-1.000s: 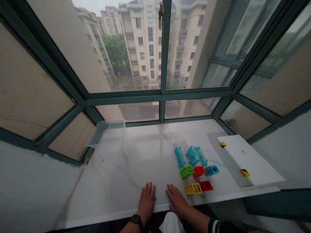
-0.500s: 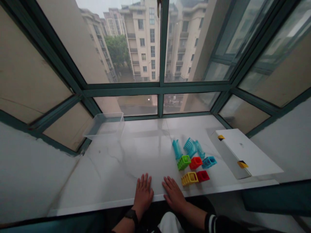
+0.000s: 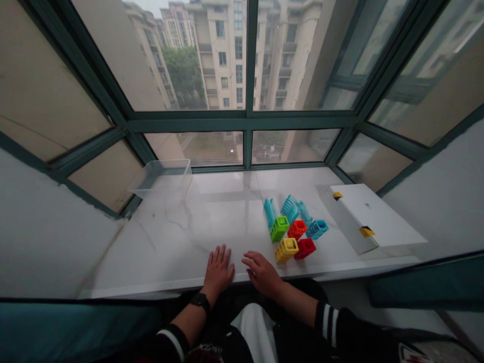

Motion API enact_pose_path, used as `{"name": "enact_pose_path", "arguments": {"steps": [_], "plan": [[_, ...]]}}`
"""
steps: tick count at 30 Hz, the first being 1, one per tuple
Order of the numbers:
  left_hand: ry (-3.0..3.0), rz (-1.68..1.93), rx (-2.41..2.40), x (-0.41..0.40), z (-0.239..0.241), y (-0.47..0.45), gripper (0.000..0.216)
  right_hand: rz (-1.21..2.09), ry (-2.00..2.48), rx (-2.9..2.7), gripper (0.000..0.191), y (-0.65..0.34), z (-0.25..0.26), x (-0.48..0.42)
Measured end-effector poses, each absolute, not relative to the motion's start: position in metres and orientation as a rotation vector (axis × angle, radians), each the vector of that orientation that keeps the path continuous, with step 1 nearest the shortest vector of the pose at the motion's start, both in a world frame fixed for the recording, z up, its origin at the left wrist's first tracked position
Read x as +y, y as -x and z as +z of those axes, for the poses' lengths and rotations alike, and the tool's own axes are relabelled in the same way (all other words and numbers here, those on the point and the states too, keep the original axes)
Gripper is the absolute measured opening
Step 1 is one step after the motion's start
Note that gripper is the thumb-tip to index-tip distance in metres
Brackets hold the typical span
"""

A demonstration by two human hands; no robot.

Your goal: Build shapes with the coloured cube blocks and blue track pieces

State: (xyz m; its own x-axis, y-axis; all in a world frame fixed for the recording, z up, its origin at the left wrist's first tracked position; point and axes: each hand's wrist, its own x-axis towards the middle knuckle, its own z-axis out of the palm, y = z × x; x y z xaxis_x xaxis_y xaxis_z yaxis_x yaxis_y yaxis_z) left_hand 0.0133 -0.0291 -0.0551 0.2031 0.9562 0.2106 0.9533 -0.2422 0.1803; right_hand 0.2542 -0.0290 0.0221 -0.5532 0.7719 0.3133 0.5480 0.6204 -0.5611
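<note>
Right hand [image 3: 262, 272] has curled; left hand [image 3: 218, 269] lies flat.

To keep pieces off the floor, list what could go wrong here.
1. The yellow block and red block lie near the front edge of the sill, beside the right hand; a careless sweep might knock them off.
2. The clear bin sits far back left, beyond the left hand; pieces carried there could drop.

On desk [image 3: 212, 222]: toy blocks [image 3: 293, 229]. Far left-behind blocks: tub [image 3: 162, 179]. Right of blocks: flat box [image 3: 372, 217]. Left-front of blocks: right hand [image 3: 262, 272], then left hand [image 3: 218, 269] further left.
</note>
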Motion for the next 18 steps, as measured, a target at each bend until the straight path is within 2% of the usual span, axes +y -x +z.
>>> {"name": "enact_pose_path", "arguments": {"steps": [4,9,14,18], "plan": [[-2.427,0.442,1.931,-0.03,-0.055,-0.014,0.059,0.42,0.703,-2.222,0.044,-0.273,0.094,-0.026],[-2.434,0.412,1.941,-0.029,-0.055,-0.015,0.059,0.134,0.86,-2.125,0.041,-0.334,0.153,-0.015],[-2.441,0.401,1.938,-0.029,-0.055,-0.014,0.059,0.148,1.115,-2.168,0.031,-0.388,0.162,-0.004],[-2.426,0.417,1.929,-0.028,-0.057,-0.013,0.058,0.278,1.243,-2.311,0.042,-0.4,0.146,0.0]]}}
